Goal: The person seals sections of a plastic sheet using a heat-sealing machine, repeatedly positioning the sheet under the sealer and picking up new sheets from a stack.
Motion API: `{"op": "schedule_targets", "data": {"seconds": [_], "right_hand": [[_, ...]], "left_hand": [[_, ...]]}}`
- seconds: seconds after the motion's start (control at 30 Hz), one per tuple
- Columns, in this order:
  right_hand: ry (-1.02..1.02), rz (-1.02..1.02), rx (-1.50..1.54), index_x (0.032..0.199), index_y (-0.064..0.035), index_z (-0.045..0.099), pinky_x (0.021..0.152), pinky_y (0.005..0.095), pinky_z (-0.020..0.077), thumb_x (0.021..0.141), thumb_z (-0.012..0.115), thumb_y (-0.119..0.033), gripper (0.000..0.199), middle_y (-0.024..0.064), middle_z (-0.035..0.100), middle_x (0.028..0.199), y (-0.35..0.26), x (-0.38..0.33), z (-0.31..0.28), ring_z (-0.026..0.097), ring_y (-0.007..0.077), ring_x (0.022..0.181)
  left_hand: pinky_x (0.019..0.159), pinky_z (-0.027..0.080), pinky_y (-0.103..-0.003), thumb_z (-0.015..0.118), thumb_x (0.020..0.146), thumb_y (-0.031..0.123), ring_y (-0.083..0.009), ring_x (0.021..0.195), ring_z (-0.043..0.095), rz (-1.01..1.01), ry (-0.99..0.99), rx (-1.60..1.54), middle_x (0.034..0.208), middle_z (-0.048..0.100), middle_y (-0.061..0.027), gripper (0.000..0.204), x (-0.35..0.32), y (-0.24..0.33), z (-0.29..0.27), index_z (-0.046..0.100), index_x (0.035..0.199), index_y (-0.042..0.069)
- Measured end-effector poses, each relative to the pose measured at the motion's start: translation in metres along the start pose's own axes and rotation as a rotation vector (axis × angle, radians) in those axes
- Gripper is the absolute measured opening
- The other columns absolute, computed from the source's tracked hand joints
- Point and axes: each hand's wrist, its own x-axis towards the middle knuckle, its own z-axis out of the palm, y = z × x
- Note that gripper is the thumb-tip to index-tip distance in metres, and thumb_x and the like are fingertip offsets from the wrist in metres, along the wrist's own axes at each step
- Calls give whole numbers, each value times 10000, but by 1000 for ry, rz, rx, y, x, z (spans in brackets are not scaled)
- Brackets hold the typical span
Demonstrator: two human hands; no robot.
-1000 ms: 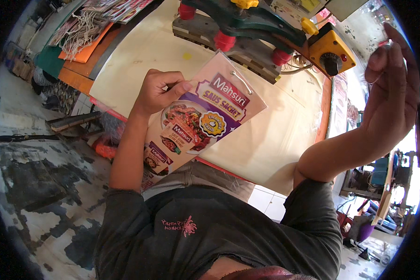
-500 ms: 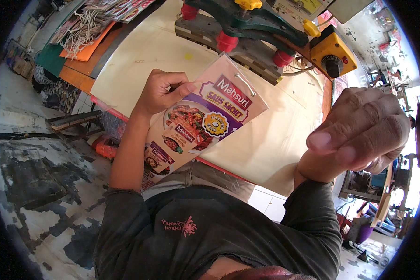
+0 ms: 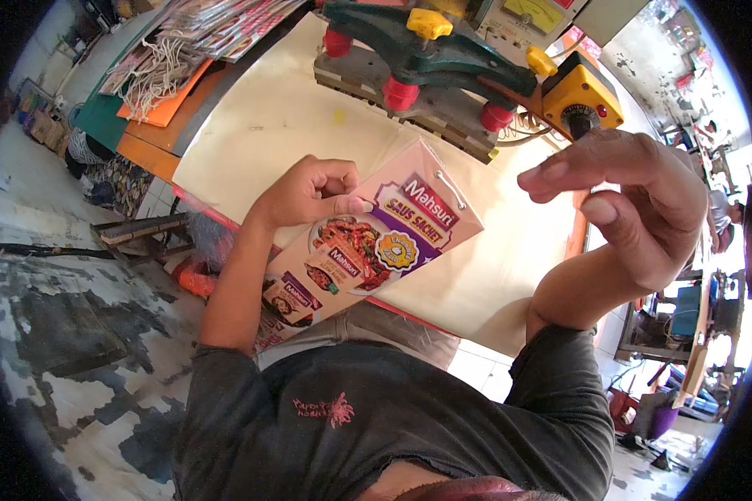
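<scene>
My left hand [image 3: 309, 196] pinches the left edge of a printed hanging card [image 3: 347, 250], pink and purple with pictures of food. The card looks glossy, as if covered in clear plastic, and lies tilted across the near edge of the table. A short white cord [image 3: 451, 190] runs through eyelets near its upper right end. My right hand [image 3: 631, 200] is raised to the right, apart from the card. Its fingers curve, with a gap between thumb and forefinger, and nothing shows in it.
Beyond the card stands a dark green press frame [image 3: 426, 63] with red feet and yellow knobs. A yellow control box [image 3: 581, 96] with a black dial sits at its right. Stacked printed cards with white cords [image 3: 163, 75] lie at the far left of the cream-covered table [image 3: 242, 125].
My right hand has turned and its fingers have opened from a curled shape. The card and my left hand sit slightly lower in view, still together.
</scene>
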Motion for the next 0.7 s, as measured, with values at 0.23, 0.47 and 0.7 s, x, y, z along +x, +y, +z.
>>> {"op": "schedule_targets", "data": {"seconds": [0.23, 0.47, 0.7], "right_hand": [[-29, 192, -54, 1120, 99, 674, 770, 350, 617, 976, 601, -28, 205, 216, 743, 1021, -7, 3, -2, 761, 272, 873], [-259, 277, -189, 1180, 34, 670, 784, 372, 592, 951, 708, -151, 297, 168, 740, 1052, -2, -2, 9, 751, 282, 911], [-477, 311, -183, 1317, 17, 604, 856, 458, 556, 964, 701, -299, 484, 239, 705, 1137, 2, 1, 33, 698, 408, 992]], "left_hand": [[591, 355, -192, 724, 979, 169, 1, 688, 435, 139, 339, -23, 843, 504, 60, 170, -42, 26, -30, 593, 946, 66], [890, 551, -328, 632, 1020, 284, -187, 1074, 660, 507, 1216, 256, 1252, 663, -121, 440, -126, 113, -154, 575, 1356, 5], [1133, 395, -432, 465, 1084, 378, -263, 1309, 552, 502, 1714, 95, 1453, 581, -118, 504, -142, 200, -110, 509, 1456, 40]]}}
